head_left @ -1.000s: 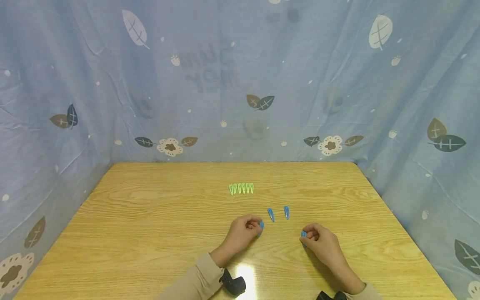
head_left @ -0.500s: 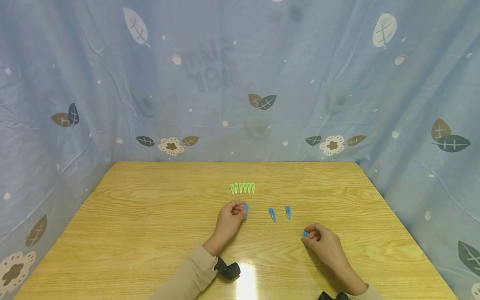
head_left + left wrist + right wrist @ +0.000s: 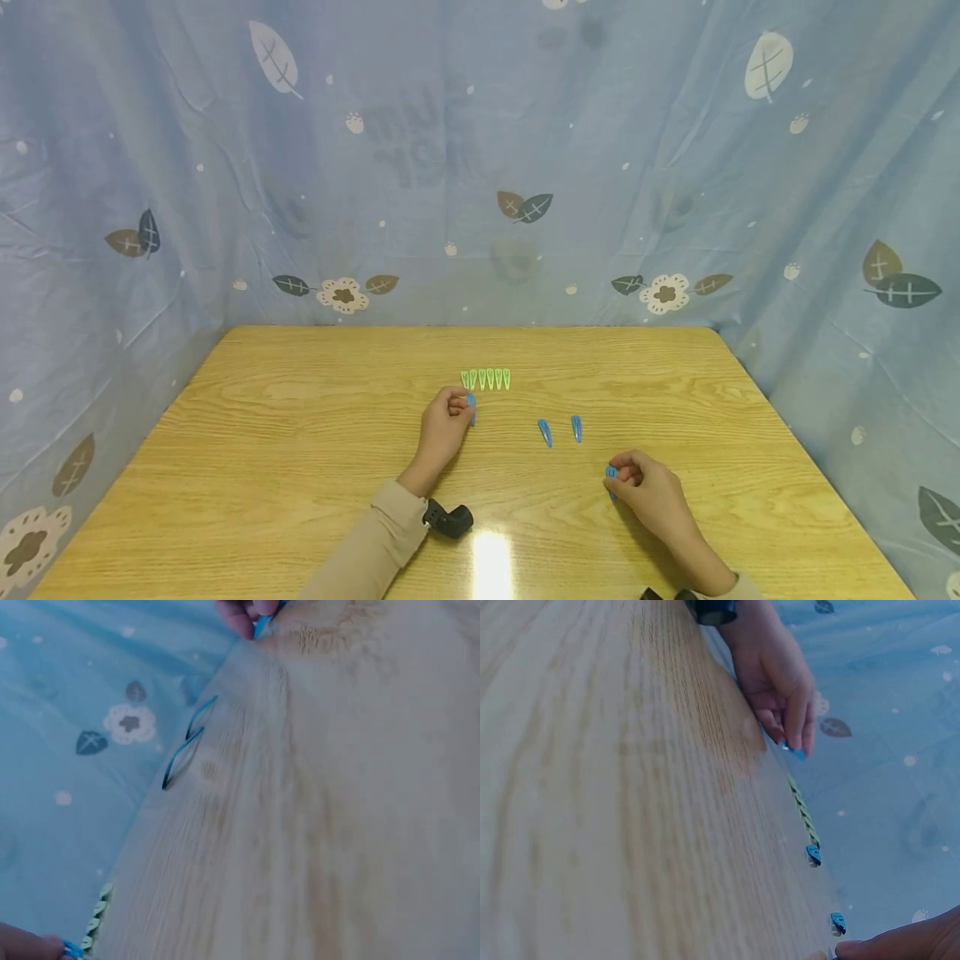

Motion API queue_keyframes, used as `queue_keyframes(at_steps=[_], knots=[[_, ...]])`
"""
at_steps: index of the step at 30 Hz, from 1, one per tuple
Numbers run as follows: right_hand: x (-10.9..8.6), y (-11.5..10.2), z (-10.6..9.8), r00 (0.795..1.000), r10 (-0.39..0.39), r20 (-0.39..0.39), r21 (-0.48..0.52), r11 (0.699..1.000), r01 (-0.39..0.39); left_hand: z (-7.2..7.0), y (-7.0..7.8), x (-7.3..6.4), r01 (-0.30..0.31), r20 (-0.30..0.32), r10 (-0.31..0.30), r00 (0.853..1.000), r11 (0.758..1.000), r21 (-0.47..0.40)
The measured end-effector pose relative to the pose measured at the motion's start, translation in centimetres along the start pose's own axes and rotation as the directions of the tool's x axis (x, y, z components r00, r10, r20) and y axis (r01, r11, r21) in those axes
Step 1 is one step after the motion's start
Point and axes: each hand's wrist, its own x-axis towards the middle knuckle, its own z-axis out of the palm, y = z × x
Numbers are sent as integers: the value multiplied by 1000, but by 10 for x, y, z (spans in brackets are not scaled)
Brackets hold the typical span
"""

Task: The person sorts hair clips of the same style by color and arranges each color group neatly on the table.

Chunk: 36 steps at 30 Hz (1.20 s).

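My left hand (image 3: 442, 427) pinches a blue snap hair clip (image 3: 471, 407) between thumb and fingers, just in front of the left end of a row of green hair clips (image 3: 491, 379). In the right wrist view the same left hand (image 3: 781, 679) shows with its blue clip (image 3: 792, 750) at the fingertips. My right hand (image 3: 651, 492) holds another blue hair clip (image 3: 611, 475) low over the right part of the table. Between the hands lie two blue hair clips, a left one (image 3: 545, 432) slightly slanted and a right one (image 3: 576, 428) nearly straight.
The wooden table (image 3: 300, 433) has a bright light reflection (image 3: 492, 567) near its front. A blue patterned curtain (image 3: 420, 167) closes off the back and both sides. A black wrist camera (image 3: 448, 518) sits at the left cuff.
My left hand has carried its blue hair clip leftward and away from me, from beside the loose blue clips to just before the green row. The right hand stays nearly still.
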Motion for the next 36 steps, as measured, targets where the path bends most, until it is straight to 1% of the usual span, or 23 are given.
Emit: queue_keyframes(at_steps=[7,12,15,19,26,33,36], knots=[[-1,-1,0,1000,16,2,6,1000,-16,2,2,3,4,-17,-2,1000,994,111],[-1,0,0,1000,24,3,13,1000,-24,5,4,7,-25,-27,32,999,974,227],[-1,0,0,1000,27,4,15,1000,-27,6,6,8,-30,-25,38,999,961,276],[-1,0,0,999,34,4,17,999,-34,7,10,10,-18,-23,27,999,951,307],[0,0,1,1000,30,-2,19,999,-30,6,10,12,-25,-21,35,999,933,358],[0,0,1,1000,19,-2,15,1000,-19,3,9,14,-33,-25,45,999,932,361],[-1,0,1,1000,21,-3,16,1000,-21,2,9,14,-40,-32,54,998,936,349]])
